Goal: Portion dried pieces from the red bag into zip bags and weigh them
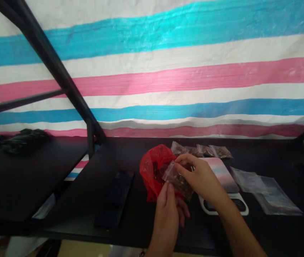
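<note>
A small clear zip bag (180, 182) with brownish dried bits inside is held between my two hands. My left hand (168, 203) pinches its lower left corner near the zip edge. From above, my right hand (192, 171) grips the bag's upper edge between thumb and fingers. Just behind the bag stands a crumpled red plastic bag (152, 178), its mouth open and dark pieces showing within. Right beside my right hand is a white kitchen scale (217, 175) with a shiny metal plate, partly covered by my forearm.
Several filled zip bags (208, 151) lie behind the scale. Flat zip bags (267, 191) lie to its right. A dark flat object (116, 198) rests at left on the black table (77, 214). A black metal frame (58, 75) rises before a striped sheet (181, 78).
</note>
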Available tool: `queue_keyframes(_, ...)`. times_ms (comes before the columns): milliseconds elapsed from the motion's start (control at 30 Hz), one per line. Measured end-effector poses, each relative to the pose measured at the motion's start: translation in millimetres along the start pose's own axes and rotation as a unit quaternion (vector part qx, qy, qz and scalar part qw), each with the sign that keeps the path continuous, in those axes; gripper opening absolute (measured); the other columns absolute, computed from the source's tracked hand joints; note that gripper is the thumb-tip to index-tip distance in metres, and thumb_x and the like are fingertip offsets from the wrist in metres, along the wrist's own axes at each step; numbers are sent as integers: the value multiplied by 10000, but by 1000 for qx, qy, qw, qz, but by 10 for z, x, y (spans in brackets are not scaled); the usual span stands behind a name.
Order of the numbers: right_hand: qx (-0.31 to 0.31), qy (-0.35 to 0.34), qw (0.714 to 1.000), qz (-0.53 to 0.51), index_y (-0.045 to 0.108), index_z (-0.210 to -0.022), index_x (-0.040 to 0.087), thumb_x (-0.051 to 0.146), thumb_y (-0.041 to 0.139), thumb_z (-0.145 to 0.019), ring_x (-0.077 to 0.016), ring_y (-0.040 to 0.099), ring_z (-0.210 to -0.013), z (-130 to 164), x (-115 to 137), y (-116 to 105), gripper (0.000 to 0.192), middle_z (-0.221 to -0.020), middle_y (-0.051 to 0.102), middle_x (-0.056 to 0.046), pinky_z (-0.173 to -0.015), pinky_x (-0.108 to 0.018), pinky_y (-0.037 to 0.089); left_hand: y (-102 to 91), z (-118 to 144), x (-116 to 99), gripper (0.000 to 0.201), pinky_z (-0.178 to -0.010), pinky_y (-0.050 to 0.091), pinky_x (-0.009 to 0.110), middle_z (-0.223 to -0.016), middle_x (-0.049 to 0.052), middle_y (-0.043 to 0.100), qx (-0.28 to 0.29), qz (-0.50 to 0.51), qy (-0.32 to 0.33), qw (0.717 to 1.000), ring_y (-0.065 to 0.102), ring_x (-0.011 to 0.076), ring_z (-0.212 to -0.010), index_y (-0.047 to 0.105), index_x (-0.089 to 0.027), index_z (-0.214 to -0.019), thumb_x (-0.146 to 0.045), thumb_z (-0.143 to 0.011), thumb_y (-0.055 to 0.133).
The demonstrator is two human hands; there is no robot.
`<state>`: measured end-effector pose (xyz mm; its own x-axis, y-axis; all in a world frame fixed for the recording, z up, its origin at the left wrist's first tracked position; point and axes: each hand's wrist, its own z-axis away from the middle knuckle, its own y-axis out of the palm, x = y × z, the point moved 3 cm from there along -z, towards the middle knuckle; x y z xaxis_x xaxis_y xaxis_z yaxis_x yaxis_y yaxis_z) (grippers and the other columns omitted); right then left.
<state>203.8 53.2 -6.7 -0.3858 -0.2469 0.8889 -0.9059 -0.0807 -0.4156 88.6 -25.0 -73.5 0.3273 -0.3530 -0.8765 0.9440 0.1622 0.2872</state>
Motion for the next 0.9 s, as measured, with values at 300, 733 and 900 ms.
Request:
queue_keyframes(300, 79, 7, 992, 101, 827, -1038, 235, 370, 572, -981, -295, 781, -1016, 51, 57, 178, 294, -1094, 849, -79, -910, -403, 559, 23, 47, -35, 583, -450, 197, 220, -593, -51, 551, 29, 128, -62, 989, 500, 85, -469, 541, -197, -884, -703, -706, 770)
queue_keyframes(733, 61, -11, 997, 51, 818, -971, 250, 346, 618, -904, -276, 787, -904, 42, 47, 59, 232, -988, 850, -65, -787, -374, 597, 20, 54, -43, 667, -431, 148, 219, -597, -67, 552, 21, 130, -75, 988, 483, 93, -438, 537, -201, -1022, -753, -712, 747)
queue_keyframes(900, 84, 6, 995, 49, 829, -962, 242, 311, 615, -914, -275, 787, -930, 64, 77, 121, 230, -1001, 853, -69, -856, -385, 597, 43, 51, -11, 749, -418, 192, 199, -558, -69, 557, 16, 117, -73, 990, 478, 97, -431, 540, -193, -1049, -796, -657, 750)
